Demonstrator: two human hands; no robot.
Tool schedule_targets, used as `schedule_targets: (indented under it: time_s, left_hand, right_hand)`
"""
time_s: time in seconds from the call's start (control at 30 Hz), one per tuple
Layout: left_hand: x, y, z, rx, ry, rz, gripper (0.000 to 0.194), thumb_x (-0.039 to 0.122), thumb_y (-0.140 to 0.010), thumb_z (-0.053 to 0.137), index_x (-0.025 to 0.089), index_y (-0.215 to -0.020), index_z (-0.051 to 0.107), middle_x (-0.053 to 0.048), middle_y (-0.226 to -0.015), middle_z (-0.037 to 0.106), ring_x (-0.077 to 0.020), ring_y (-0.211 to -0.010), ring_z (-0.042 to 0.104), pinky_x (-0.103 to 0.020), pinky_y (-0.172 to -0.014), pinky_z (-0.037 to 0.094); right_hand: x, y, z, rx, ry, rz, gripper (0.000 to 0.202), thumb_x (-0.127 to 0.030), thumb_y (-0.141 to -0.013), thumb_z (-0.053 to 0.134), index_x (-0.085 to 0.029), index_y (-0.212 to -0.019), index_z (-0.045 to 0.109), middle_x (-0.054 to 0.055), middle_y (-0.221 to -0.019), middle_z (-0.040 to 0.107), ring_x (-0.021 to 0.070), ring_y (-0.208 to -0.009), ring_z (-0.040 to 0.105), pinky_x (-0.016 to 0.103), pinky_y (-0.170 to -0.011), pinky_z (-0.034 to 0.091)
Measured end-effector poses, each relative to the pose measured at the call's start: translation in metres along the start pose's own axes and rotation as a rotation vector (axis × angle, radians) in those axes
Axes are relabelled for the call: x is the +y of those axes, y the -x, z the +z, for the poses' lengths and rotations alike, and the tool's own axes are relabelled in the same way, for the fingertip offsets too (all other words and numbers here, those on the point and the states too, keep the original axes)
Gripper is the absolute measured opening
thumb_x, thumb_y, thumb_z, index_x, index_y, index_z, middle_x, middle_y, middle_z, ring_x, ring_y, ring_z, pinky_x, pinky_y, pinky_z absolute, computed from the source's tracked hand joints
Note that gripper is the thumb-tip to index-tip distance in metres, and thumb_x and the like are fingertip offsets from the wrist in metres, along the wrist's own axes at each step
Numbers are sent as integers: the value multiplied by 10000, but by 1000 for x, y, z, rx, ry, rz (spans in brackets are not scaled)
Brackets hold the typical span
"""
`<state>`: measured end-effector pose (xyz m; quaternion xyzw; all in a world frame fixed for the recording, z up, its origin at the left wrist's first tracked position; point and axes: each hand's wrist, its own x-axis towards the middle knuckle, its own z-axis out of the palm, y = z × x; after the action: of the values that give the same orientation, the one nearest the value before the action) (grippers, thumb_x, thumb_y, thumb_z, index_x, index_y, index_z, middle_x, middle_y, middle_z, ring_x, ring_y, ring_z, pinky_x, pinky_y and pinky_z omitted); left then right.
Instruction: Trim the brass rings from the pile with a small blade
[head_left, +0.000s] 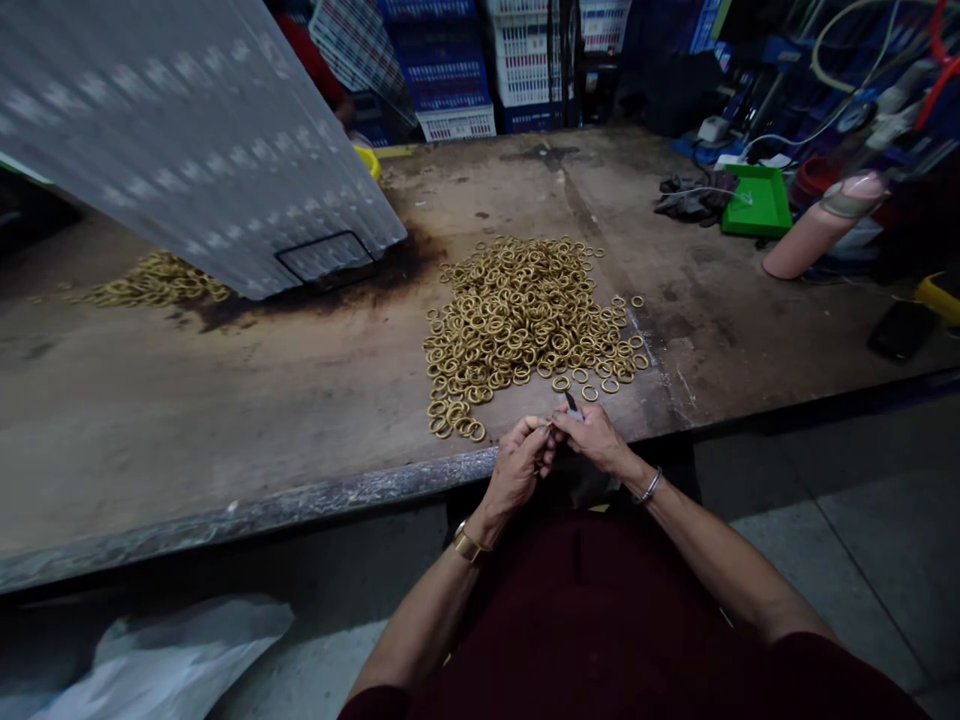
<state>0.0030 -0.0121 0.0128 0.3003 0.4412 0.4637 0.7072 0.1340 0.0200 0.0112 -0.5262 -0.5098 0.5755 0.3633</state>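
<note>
Many gold-coloured rings lie heaped on the wooden table, in front of my hands. My left hand is closed at the table's front edge, its thumb and fingers pinching a small ring-like piece that is mostly hidden. Close against it on the right, my right hand has its fingers closed around a small tool with a dark, pointed tip and a grey body. The fingertips of both hands meet at the small piece.
A large grey ribbed panel stands on the table at left, beside more rings. A green tray and a pink cylinder are at right. Crates stand behind; a person's arm shows behind the panel.
</note>
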Motion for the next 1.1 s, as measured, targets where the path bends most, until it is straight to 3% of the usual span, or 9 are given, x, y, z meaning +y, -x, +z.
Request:
schedule_targets:
  time_s: [0.13,0.27,0.37,0.6,0.77,0.87,0.97,1.1]
  left_hand:
    - [1,0,0,53,-38,30,364,466,-657,693,176,-778,508,48,-621,512,-39,-448,423,-139,-377,284]
    - [-1,-2,-3,70,-116,104,349,482,-684,666,179,-783,521,48,-596,510,-46,-443,417,-153,-387,305]
    - [-4,-3,-6,57,-166,149,323,478,-728,632,180,-793,524,57,-558,488,-46,-424,398,-164,-399,315]
    - [-7,-3,-7,74,-226,174,294,460,-757,605,182,-788,513,56,-548,491,-50,-414,395,-169,-404,319]
    - [-5,3,-4,86,-242,182,313,469,-749,618,178,-768,504,52,-552,496,-44,-410,392,-163,-397,311]
    - [1,15,0,22,-176,147,322,461,-738,642,178,-770,490,47,-587,528,-39,-411,405,-154,-385,306]
    - [6,22,3,-57,5,82,331,439,-713,679,186,-801,484,46,-617,544,-48,-431,430,-149,-375,309]
    - [6,15,-2,-54,209,-3,343,395,-684,716,166,-742,468,-5,-731,601,-54,-496,460,-146,-379,317]
  right_hand:
    - [6,1,-4,116,275,-159,170,-340,-773,494,-196,-709,561,-33,-551,519,95,-492,421,212,-503,323]
    - [7,8,-6,-11,688,-320,111,-221,-773,474,-201,-731,575,0,-629,575,120,-574,480,226,-570,308]
    - [6,12,-6,-59,842,-346,111,-179,-767,466,-204,-756,574,12,-660,601,133,-604,502,228,-577,293]
    - [3,13,-5,-32,960,-356,155,-153,-771,449,-205,-819,587,33,-740,653,149,-659,549,242,-588,281]
    - [2,11,-8,-68,1053,-241,192,-196,-810,441,-203,-897,612,43,-749,665,157,-669,574,246,-581,283]
    - [3,7,-13,-67,1125,-167,233,-241,-829,437,-202,-971,618,49,-769,671,163,-689,588,244,-585,294]
    - [4,-2,-18,18,1153,-133,285,-253,-834,434,-208,-1058,604,50,-812,677,173,-731,596,244,-615,322]
    - [2,-20,-21,216,1134,-180,284,-250,-876,404,-202,-1079,597,77,-953,669,193,-870,589,253,-701,360]
